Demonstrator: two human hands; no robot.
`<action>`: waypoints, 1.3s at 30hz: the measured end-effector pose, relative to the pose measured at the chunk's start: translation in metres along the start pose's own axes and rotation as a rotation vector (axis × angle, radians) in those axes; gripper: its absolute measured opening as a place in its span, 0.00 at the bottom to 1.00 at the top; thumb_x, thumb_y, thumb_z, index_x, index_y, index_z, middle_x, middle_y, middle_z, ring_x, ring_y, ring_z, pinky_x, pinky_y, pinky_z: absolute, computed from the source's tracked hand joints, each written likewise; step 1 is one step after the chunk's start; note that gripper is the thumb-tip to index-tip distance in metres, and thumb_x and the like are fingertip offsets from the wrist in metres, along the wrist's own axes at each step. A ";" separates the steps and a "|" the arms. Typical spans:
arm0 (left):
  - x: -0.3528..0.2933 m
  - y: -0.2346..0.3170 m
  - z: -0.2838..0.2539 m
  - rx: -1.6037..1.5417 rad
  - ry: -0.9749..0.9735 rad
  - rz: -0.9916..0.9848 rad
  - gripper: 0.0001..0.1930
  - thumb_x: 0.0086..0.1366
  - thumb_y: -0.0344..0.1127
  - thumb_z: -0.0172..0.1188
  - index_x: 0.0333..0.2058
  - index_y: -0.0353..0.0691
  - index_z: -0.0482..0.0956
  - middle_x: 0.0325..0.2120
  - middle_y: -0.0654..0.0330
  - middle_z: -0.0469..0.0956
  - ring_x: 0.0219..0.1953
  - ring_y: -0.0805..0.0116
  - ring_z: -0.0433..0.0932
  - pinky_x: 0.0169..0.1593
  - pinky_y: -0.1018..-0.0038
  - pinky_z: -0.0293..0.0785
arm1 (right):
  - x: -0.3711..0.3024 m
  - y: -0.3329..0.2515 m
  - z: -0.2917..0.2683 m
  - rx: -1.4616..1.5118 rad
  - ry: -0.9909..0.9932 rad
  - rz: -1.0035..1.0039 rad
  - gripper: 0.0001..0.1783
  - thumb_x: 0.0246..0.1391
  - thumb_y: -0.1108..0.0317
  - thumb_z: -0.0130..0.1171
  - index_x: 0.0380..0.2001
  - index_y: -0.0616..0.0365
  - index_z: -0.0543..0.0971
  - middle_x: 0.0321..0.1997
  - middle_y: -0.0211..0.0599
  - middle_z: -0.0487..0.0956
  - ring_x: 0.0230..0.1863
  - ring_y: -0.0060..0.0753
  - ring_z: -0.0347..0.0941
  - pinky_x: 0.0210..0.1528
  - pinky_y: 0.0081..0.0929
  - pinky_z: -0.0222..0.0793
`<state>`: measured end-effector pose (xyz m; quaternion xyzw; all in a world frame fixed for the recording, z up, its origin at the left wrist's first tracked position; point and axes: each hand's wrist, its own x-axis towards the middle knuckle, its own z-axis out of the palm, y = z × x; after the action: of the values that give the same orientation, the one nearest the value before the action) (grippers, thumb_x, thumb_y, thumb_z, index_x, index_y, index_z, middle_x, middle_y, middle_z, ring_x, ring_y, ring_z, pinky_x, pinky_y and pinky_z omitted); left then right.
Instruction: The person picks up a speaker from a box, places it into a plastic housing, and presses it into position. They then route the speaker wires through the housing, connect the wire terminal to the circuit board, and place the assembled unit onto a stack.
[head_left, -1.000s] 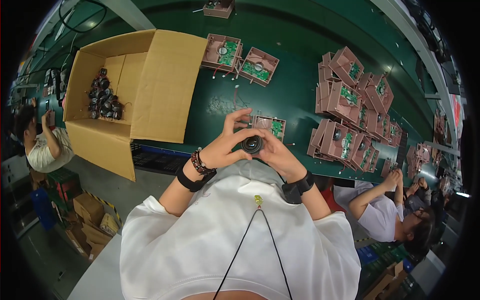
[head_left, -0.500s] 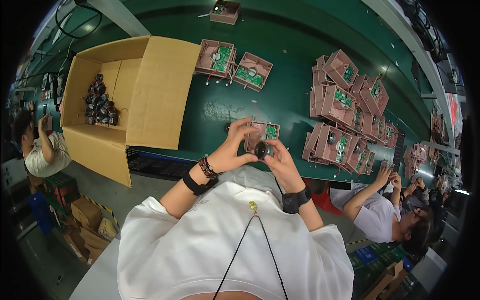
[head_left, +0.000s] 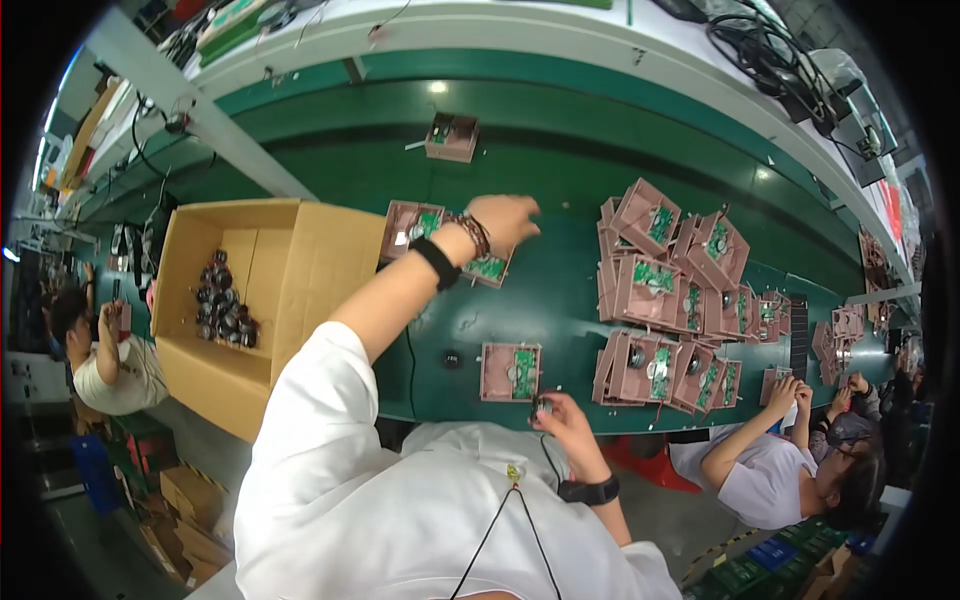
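Observation:
My left hand (head_left: 503, 222) is stretched out over the far part of the table, fingers apart, with nothing visible in them. Beneath that wrist and hand are two pink open housings with green circuit boards, the left one (head_left: 400, 232) partly covered by my forearm. Close to my body, my right hand (head_left: 570, 428) pinches a small round black speaker (head_left: 541, 408). Just beyond it lies another pink housing (head_left: 492, 372) holding a green circuit board (head_left: 525, 372). A second black speaker (head_left: 452, 358) rests on the table to its left.
A cardboard box (head_left: 335, 240) with several black speakers (head_left: 222, 305) stands at the left. Stacked pink housings (head_left: 650, 285) fill the right side. One more housing (head_left: 452, 138) sits at the back, below a white shelf (head_left: 560, 45). People work at both sides.
My left hand has left the speaker and reached far forward over the table. My right hand keeps the speaker and has moved slightly right. The view has tilted up.

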<state>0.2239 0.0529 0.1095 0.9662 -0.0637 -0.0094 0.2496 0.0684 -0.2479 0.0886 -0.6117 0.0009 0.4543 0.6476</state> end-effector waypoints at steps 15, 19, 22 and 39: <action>0.134 -0.165 0.048 0.761 -0.123 -0.393 0.13 0.57 0.34 0.45 0.41 0.45 0.72 0.41 0.57 0.72 0.47 0.64 0.70 0.47 0.66 0.66 | 0.020 -0.011 -0.024 0.129 0.089 0.082 0.19 0.51 0.73 0.55 0.47 0.62 0.66 0.36 0.32 0.73 0.36 0.23 0.71 0.39 0.20 0.66; 0.136 -0.148 0.059 0.740 -0.011 -0.262 0.08 0.54 0.31 0.46 0.31 0.46 0.74 0.33 0.61 0.75 0.41 0.66 0.73 0.39 0.67 0.68 | 0.025 -0.029 -0.023 0.037 0.086 0.147 0.18 0.51 0.74 0.54 0.46 0.62 0.66 0.37 0.33 0.72 0.37 0.24 0.71 0.41 0.21 0.66; 0.098 -0.082 0.043 0.602 0.225 0.129 0.06 0.52 0.31 0.48 0.28 0.44 0.73 0.33 0.60 0.74 0.40 0.67 0.74 0.40 0.68 0.68 | 0.028 -0.029 -0.015 0.100 0.144 -0.022 0.19 0.50 0.74 0.56 0.46 0.62 0.66 0.39 0.32 0.71 0.36 0.21 0.69 0.39 0.18 0.65; -0.117 0.012 0.068 0.359 0.430 0.042 0.09 0.50 0.31 0.55 0.33 0.43 0.71 0.30 0.58 0.68 0.35 0.63 0.71 0.36 0.70 0.66 | 0.034 -0.002 0.022 0.079 0.038 -0.311 0.21 0.49 0.77 0.53 0.47 0.61 0.63 0.46 0.34 0.68 0.48 0.28 0.67 0.49 0.21 0.61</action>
<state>0.1028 0.0250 0.0545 0.9732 -0.0297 0.2125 0.0821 0.0774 -0.2101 0.0772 -0.5870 -0.0635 0.3364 0.7337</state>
